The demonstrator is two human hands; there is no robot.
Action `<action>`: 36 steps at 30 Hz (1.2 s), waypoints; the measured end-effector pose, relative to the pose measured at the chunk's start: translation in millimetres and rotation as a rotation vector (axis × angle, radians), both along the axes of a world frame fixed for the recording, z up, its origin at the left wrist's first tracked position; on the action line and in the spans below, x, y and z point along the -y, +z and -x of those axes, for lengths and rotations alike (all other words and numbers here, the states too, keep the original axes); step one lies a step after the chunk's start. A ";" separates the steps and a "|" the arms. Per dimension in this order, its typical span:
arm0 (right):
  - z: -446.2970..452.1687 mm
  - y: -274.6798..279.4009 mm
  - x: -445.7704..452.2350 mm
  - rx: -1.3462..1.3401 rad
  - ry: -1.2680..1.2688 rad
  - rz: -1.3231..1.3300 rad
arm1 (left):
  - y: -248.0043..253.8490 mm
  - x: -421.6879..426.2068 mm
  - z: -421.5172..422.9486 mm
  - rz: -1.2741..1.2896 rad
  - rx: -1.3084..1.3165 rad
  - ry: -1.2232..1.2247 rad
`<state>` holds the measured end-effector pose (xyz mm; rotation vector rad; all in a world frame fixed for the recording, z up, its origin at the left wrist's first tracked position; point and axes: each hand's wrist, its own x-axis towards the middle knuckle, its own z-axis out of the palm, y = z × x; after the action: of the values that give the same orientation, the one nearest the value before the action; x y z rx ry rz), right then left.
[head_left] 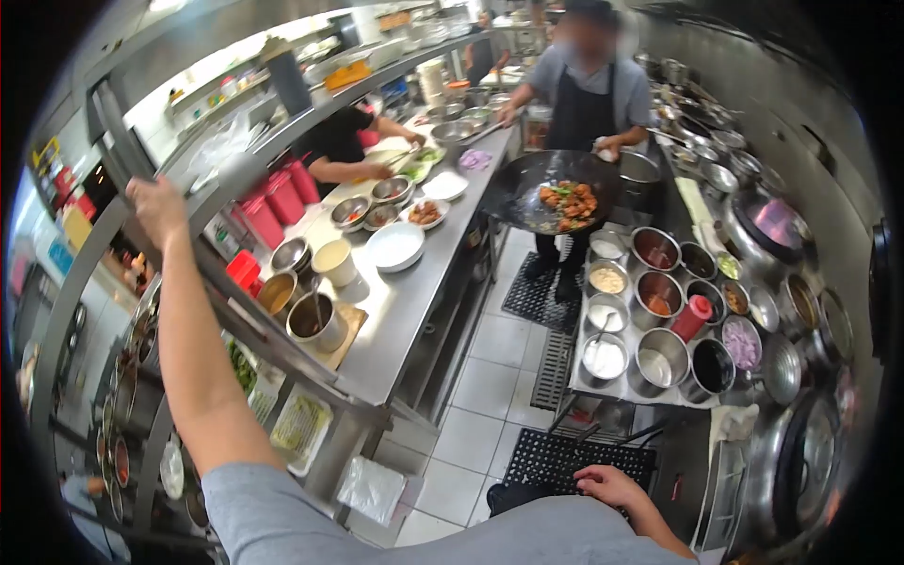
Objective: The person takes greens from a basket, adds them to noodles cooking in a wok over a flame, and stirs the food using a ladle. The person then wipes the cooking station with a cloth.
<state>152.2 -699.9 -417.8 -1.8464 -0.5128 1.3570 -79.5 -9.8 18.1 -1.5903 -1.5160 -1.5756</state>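
Your left hand (158,209) is up at the left, fingers curled round the metal frame (113,137), which stands by the near end of the steel counter (419,299). Your right hand (614,487) hangs low beside your body, fingers loosely bent and a little apart, above the black floor mat (546,459) and nearest the sauce station with its metal pots (662,358) and red squeeze bottle (692,318). On the counter you've got a white bowl (395,247) and a pot with a handle sticking out (315,322). Facing you, a co-worker in a dark apron (584,105) has a wok (513,188) of saucy, browned food.
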 end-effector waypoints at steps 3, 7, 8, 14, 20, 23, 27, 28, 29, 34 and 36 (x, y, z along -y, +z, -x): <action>0.6 -5.0 -7.3 0.000 0.053 -0.021 | -0.4 12.8 -10.9 0.124 0.030 0.127; 6.4 -5.9 -21.9 -0.085 0.113 -0.055 | -4.6 37.0 -13.9 0.161 0.022 0.098; 8.7 -8.4 -24.9 -0.084 0.130 -0.038 | -6.4 40.6 -15.1 0.160 0.017 0.097; 10.6 -26.6 -48.0 -0.112 0.186 -0.018 | -9.8 43.4 -16.3 0.124 0.020 0.095; 11.6 -29.9 -60.7 -0.151 0.170 -0.017 | -11.0 39.0 -16.1 0.093 0.022 0.121; 9.6 -33.0 -67.5 -0.156 0.181 -0.015 | -9.6 41.4 -16.5 0.098 0.038 0.087; 3.1 -52.4 -92.6 -0.137 0.272 -0.049 | -11.7 39.6 -14.8 0.072 0.031 0.078; 2.8 -52.6 -104.8 -0.110 0.311 -0.050 | -12.2 38.3 -14.5 0.055 0.024 0.070; 3.7 -51.6 -117.9 -0.085 0.356 -0.050 | -13.3 38.1 -14.5 0.038 0.015 0.069; 11.8 -26.6 -193.6 -0.054 0.549 -0.100 | -13.5 44.0 -10.7 0.077 0.035 0.009; 13.1 -25.9 -238.6 -0.012 0.657 -0.171 | -20.9 20.6 -5.0 -0.077 0.029 -0.023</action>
<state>139.1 -461.3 -443.7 -1.5845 -1.2661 1.6686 -74.5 -30.4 -2.7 -1.5542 -1.4393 -1.6554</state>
